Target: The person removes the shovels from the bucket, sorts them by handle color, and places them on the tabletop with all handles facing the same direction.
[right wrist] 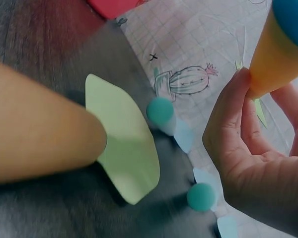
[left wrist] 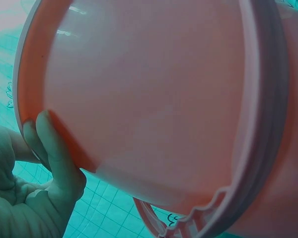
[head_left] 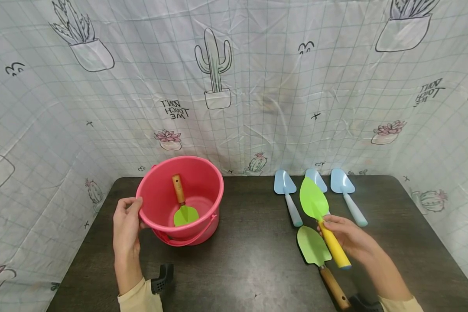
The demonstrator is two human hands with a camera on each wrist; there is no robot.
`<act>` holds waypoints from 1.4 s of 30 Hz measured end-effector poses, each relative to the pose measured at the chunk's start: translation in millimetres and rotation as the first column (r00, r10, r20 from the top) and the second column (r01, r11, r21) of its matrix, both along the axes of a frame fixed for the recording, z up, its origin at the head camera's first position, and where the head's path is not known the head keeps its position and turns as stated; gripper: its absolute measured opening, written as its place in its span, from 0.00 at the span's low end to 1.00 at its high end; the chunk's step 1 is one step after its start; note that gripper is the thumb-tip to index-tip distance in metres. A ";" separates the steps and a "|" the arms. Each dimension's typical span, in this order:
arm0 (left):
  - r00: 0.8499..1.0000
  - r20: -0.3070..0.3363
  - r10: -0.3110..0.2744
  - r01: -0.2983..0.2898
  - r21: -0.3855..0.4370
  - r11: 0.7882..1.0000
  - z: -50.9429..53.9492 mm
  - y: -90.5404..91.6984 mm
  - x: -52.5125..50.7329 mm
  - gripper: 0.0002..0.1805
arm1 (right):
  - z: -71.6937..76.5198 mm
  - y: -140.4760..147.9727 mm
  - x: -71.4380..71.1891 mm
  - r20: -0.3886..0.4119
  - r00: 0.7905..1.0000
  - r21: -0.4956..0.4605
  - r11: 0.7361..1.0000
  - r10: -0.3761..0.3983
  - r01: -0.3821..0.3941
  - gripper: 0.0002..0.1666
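My left hand [head_left: 126, 225] grips the rim of a pink bucket [head_left: 214, 203] on its left side, thumb and fingers pinching the wall in the left wrist view. Inside the bucket lies a green trowel [head_left: 185, 215] with a wooden handle. In my right hand [head_left: 349, 236] is a leaf-shaped green trowel [head_left: 313, 199] with a yellow handle, pinched near the neck and raised above the table. Below it rests another green trowel [head_left: 312, 246] with a wooden handle. My right hand [right wrist: 258, 158] partly hides the held blade in the right wrist view.
Three light-blue trowels stand in a row at the back right: a left one [head_left: 284, 182], a middle one [head_left: 316, 177] partly covered by the held trowel, and a right one [head_left: 341, 181]. A patterned cloth [head_left: 265, 86] surrounds the dark table [head_left: 253, 260] at its back and sides.
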State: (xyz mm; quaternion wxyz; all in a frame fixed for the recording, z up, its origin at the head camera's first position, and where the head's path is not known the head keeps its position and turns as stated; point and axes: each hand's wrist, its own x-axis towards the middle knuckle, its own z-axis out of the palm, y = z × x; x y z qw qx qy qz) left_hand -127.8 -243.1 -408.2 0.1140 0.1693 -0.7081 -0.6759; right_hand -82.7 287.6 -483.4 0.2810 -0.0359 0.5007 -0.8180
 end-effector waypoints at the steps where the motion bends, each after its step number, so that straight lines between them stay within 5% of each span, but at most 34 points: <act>1: 1.000 -0.001 0.000 0.000 0.000 1.000 0.0 0.2 0.1 0.08 | -1.0 1.8 1.0 -0.003 1.000 -0.002 1.000 0.005 -0.005 0.21; 8: 1.000 0.001 0.003 -0.003 -0.002 1.000 -0.1 2.0 1.2 0.09 | -4.9 13.3 10.5 0.016 1.000 0.011 1.000 0.018 -0.018 0.21; 23: 1.000 -0.001 0.010 -0.010 -0.008 1.000 -0.9 4.3 4.6 0.09 | -12.3 38.1 29.7 0.028 0.999 0.215 0.976 -0.026 0.020 0.21; 31: 1.000 -0.008 0.018 -0.018 0.002 1.000 -1.6 4.4 6.5 0.08 | -16.7 59.1 46.4 0.088 0.991 0.452 0.890 -0.102 0.052 0.16; 38: 0.999 0.000 0.036 -0.036 -0.003 0.999 -2.0 4.6 9.4 0.08 | -23.2 72.3 57.3 0.083 0.993 0.408 0.912 -0.086 0.045 0.18; 42: 0.999 0.003 0.038 -0.038 -0.008 0.999 -3.0 4.4 11.4 0.09 | -24.1 75.8 60.2 0.099 0.991 0.439 0.897 -0.093 0.040 0.17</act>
